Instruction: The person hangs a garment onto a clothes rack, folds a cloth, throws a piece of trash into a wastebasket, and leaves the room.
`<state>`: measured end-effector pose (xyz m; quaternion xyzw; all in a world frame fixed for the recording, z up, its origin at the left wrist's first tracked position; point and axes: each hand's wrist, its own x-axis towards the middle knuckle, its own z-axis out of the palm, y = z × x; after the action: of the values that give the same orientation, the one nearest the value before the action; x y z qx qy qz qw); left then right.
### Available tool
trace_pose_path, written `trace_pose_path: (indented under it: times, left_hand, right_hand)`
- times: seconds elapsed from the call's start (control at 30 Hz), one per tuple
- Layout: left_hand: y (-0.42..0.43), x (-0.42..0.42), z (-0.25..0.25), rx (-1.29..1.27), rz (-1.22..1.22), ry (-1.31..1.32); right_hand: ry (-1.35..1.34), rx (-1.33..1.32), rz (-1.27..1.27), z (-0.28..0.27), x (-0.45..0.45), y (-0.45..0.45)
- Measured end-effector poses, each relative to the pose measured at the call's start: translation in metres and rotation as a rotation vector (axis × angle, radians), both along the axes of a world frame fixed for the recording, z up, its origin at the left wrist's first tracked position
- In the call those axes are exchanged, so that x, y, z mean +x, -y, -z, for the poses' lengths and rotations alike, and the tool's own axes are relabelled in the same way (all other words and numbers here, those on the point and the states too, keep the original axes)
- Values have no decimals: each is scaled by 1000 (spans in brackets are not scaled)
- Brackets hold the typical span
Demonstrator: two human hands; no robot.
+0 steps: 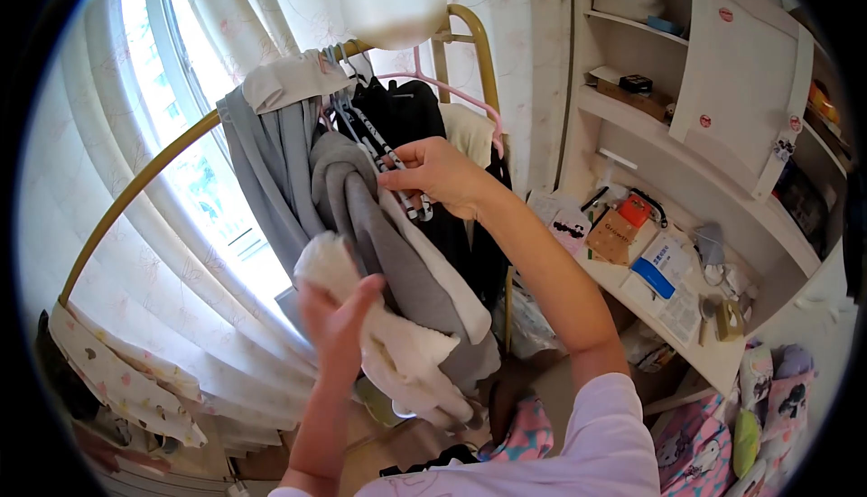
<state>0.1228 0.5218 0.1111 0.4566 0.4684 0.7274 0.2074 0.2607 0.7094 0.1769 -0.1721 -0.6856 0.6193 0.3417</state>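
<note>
White cloth point(406, 350) hangs against the blurred left hand point(336, 321), before a grey garment point(384, 258); whether the hand clasps it cannot be told. Above, the right hand point(432, 175) pinches a patterned hanger point(370, 130).

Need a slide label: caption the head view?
Left hand at a fluffy white garment, right hand beside gray clothing hanging on a gold-coloured rack.

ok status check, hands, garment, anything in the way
Left hand blurred, at white fluffy garment. Right hand pinching at patterned hanger. Grey garment hanging between them.
</note>
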Motion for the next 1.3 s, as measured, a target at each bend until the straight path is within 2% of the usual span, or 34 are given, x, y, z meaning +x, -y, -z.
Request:
trace_pose_path:
  times: [0.07,0.17,0.23,0.4,0.47,0.77,0.97,1.3]
  left_hand:
    - [-38,9,13,108,-272,-320]
    - [-60,9,20,111,-479,-328]
    - [-56,-1,22,114,-490,-301]
    - [-44,-20,18,86,-612,-272]
    - [-41,-30,19,99,-610,-249]
    - [-33,-53,24,150,-576,-148]
    - [-27,-56,22,144,-532,-123]
    - [-22,-60,21,132,-493,-87]
  right_hand:
    - [-64,-79,-42,3,-8,6]
    - [-18,-55,-14,4,-6,3]
    - [-25,-92,73,5,-3,5]
    - [-2,-141,67,-3,7,15]
    - [41,-118,83,-8,9,17]
    - [-90,-89,196,-6,-18,-3]
    - [28,-87,196,-14,-16,4]
    - [-21,-54,190,-5,-18,3]
